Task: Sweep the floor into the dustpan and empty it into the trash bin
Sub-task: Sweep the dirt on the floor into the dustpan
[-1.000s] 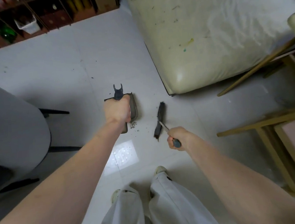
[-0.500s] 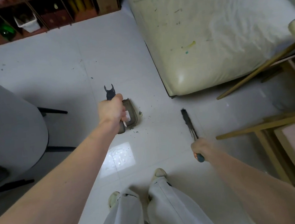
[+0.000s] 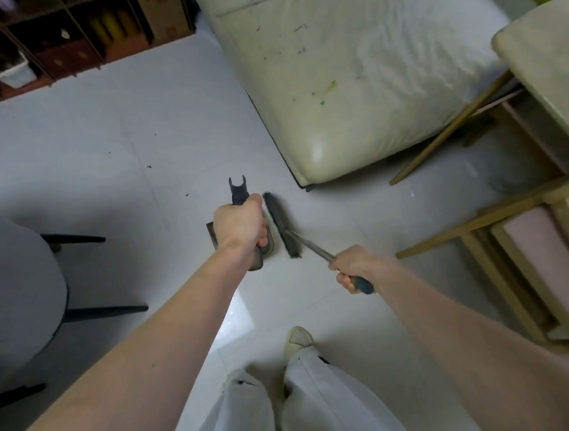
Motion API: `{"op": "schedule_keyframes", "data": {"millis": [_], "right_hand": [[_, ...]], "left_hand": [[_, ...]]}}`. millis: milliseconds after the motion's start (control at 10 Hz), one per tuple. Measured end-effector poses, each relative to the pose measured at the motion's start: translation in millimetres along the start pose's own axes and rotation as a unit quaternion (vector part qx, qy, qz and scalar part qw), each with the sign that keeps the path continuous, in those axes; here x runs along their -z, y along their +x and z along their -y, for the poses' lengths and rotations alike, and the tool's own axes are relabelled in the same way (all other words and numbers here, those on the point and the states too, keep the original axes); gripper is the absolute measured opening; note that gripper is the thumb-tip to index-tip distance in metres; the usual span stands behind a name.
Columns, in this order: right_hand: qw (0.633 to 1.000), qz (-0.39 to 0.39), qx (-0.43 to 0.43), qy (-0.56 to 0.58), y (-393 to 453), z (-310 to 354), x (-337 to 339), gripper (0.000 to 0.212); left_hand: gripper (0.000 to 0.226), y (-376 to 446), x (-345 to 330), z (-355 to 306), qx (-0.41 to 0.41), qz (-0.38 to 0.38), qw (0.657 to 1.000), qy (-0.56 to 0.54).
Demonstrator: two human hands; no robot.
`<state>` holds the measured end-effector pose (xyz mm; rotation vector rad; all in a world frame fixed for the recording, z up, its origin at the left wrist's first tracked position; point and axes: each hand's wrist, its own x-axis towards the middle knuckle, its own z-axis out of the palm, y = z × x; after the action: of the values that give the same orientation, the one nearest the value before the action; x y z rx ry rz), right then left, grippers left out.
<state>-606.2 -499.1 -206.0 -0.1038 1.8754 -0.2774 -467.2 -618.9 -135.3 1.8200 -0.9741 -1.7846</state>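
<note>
Standing at far left: a grey upholstered chair (image 3: 11, 290) on dark legs, set on the pale tiled floor (image 3: 106, 155). Behind it, along the top edge, a brown wooden shelf unit (image 3: 65, 45) with a white basket (image 3: 9, 71) in one compartment; other contents too blurred to list.

Centre: left hand (image 3: 241, 224), fingers wrapped tight round the dark handle of the dustpan (image 3: 236, 192), whose forked end points away from the person. The pan body sits low at the floor under the hand, largely hidden by it.

Just right of the pan: brush (image 3: 282, 224), its dark bristle head lying lengthwise against the pan's open edge, touching or very nearly so. A metal shaft runs back to the right hand (image 3: 349, 268), fingers closed round the blue-grey grip.

Small dark specks scattered on the tiles left of the pan.

Bottom centre: two legs in light trousers (image 3: 293, 407), one pale shoe (image 3: 299, 339) showing.

Upper right: a cream cushioned sofa (image 3: 349, 72), marked with stains. Far right: a light wooden frame (image 3: 484, 232) with a pink seat pad.
</note>
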Motion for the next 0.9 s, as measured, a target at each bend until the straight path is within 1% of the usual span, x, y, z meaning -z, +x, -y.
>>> {"op": "schedule_keyframes", "data": {"millis": [100, 200, 300, 400, 500, 600, 700, 800, 900], "right_hand": [[0.999, -0.019, -0.015, 0.026, -15.9, -23.4, 2.9, 0.020], [0.997, -0.055, -0.025, 0.049, -23.8, -46.9, 3.5, 0.014], [0.994, -0.104, -0.023, 0.022, -25.3, -64.6, 15.0, 0.025], [0.988, -0.145, -0.018, -0.042, -29.7, -78.2, 40.2, 0.036], [0.982, -0.177, -0.013, -0.057, -23.9, -90.2, 82.4, 0.031], [0.981, -0.192, -0.010, -0.008, -7.9, -94.2, 140.4, 0.022], [0.982, -0.186, 0.032, 0.012, 15.6, -85.4, 201.6, 0.032], [0.981, -0.190, 0.046, 0.000, 38.5, -74.0, 260.8, 0.031], [0.981, -0.191, 0.033, -0.015, 59.6, -67.7, 312.7, 0.022]], "left_hand": [[0.031, -12.7, -21.8, -0.6, -0.017, 0.041, 0.998, 0.034], [0.028, -25.9, -37.1, 1.1, -0.019, 0.074, 0.996, 0.050], [0.027, -37.2, -54.3, 5.5, -0.020, 0.105, 0.992, 0.062], [0.027, -46.2, -76.9, 11.9, -0.020, 0.118, 0.989, 0.082], [0.028, -48.1, -107.7, 17.0, -0.013, 0.129, 0.987, 0.096], [0.027, -48.4, -154.4, 16.5, -0.003, 0.129, 0.986, 0.103], [0.027, -46.0, -209.5, 11.9, 0.015, 0.126, 0.986, 0.106], [0.031, -41.2, -264.7, 9.2, 0.040, 0.136, 0.986, 0.085], [0.030, -35.6, -324.3, -2.2, 0.063, 0.131, 0.987, 0.069]]}}
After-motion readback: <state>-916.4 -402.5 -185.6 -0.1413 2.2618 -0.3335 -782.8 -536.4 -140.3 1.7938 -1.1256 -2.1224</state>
